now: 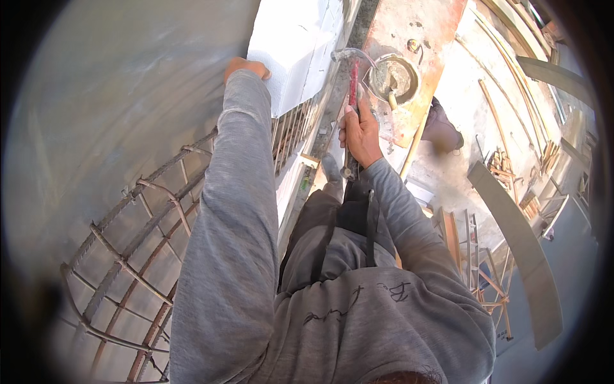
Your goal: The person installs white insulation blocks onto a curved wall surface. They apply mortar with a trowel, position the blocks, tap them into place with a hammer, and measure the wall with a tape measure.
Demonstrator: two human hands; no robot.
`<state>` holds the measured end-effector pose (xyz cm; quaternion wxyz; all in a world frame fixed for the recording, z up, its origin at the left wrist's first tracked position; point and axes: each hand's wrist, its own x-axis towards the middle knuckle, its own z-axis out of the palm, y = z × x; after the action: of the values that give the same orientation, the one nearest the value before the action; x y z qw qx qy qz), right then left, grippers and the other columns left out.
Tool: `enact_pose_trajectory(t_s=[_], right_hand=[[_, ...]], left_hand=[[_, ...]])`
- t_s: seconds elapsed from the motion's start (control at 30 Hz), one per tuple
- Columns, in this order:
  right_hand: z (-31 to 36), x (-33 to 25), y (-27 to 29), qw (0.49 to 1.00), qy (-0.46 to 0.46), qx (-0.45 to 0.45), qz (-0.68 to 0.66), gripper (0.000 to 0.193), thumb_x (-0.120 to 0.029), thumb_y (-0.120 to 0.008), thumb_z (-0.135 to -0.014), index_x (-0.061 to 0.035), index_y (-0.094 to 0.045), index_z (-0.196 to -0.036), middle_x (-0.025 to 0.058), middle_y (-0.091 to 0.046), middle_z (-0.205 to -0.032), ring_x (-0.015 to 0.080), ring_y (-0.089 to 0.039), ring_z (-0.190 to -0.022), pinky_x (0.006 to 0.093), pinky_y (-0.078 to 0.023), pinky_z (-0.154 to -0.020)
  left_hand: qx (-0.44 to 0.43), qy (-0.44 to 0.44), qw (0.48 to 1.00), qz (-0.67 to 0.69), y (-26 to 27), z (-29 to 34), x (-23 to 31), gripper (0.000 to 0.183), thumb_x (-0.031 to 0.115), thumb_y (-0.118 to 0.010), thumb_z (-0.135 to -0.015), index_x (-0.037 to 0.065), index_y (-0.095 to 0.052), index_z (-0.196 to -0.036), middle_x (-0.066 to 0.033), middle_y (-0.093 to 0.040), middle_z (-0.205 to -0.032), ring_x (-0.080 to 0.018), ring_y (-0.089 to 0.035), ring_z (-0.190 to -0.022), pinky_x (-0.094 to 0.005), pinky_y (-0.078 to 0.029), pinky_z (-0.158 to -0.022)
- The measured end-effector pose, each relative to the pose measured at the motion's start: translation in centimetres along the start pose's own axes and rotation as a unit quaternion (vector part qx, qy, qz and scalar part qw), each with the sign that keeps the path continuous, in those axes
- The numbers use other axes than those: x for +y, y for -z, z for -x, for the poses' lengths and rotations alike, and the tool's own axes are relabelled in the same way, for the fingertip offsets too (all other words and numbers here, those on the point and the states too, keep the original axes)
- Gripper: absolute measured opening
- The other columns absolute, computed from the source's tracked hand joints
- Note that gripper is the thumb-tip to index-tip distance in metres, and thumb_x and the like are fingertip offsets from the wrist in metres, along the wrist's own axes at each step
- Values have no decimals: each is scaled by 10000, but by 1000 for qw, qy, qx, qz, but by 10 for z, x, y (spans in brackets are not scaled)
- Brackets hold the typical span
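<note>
My left hand (247,68) is at the near left edge of a white block (295,57) with a flat, pale face. Its fingers look curled against that edge and are partly hidden. My right hand (362,133) is closed round the handle of a claw hammer (354,86). The handle is red near the grey, curved head, which points away from me, just right of the block. Beyond the right hand stands a round bucket (414,83) with grey mortar inside. A tool with a pale handle (392,100) rests in it.
The bucket stands on a stained orange board (441,38). Tied steel rebar (121,259) sticks out at the lower left beside a grey wall (109,96). Far below on the right lie long timber strips (495,121), a curved grey panel (521,256) and a ladder-like frame (473,249).
</note>
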<state>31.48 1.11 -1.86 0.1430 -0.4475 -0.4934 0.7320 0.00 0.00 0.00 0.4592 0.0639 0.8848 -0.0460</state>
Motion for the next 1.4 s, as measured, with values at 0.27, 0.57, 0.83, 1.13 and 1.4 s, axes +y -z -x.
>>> enact_pose_trajectory(t_s=[0.27,0.57,0.83,1.13,1.4], right_hand=[[68,49,12,978,-175,12,-112,565,-214,-459,-1020,-111,-237,-1530,26,-541,-720,88,-533,-520,236,-459,-427],[78,15,91,942,158,-124,268,645,-71,-467,-940,-84,-227,-1538,165,-628,-944,298,-640,-765,399,-521,-687],[20,-87,33,813,310,-244,428,639,-95,-516,-938,-158,-275,-1527,205,-566,-845,396,-614,-723,470,-518,-682],[-21,-95,-2,762,294,-237,526,613,-201,-513,-978,-252,-260,-1534,188,-565,-813,388,-600,-644,471,-518,-591],[-33,-97,-7,724,288,-222,586,623,-180,-525,-961,-256,-278,-1527,172,-568,-811,365,-619,-626,464,-527,-568]], left_hand=[[542,-77,821,163,-102,46,95,878,197,-752,-787,-70,-259,-1462,-249,-336,-1453,-425,-249,-1413,-638,-241,-1112],[451,-454,737,220,-120,160,51,568,22,-617,-737,-30,-523,-1295,-238,-565,-1203,-387,-559,-1117,-417,-485,-936],[310,-271,902,-133,-146,112,-77,661,95,-612,-812,-90,-382,-1403,-270,-325,-1496,-403,-286,-1412,-413,-272,-1166],[320,-288,891,-140,-156,114,-88,775,90,-652,-732,-84,-353,-1426,-284,-258,-1539,-397,-253,-1445,-412,-399,-1094],[299,-281,896,-168,-150,113,-85,767,124,-648,-725,-76,-380,-1416,-280,-286,-1530,-393,-300,-1427,-402,-444,-1057]])
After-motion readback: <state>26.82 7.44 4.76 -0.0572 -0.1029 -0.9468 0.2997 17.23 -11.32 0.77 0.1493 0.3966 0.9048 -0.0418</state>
